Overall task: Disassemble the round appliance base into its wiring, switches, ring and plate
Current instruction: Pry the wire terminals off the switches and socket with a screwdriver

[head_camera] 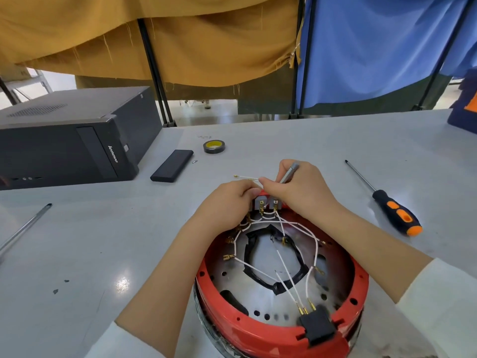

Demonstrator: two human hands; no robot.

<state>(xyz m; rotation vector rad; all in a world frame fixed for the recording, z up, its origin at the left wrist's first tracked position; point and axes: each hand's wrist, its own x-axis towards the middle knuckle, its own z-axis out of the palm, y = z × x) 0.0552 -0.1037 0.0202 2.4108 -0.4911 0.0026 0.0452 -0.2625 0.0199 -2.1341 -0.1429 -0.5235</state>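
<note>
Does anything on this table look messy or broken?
Mostly the round base: its white wires hang loose with bare connectors, and black tape rings a ragged hole in the metal plate. A small screw lies stray beside the black case.

The round appliance base (281, 293) lies open side up, red ring (258, 329) around its metal plate (271, 301), white wiring (284, 254) looping to grey switches (267, 202).

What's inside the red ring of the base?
Inside the red ring: a perforated metal plate, white wires, a black-taped loop. Both hands hide the far switch area.
</note>
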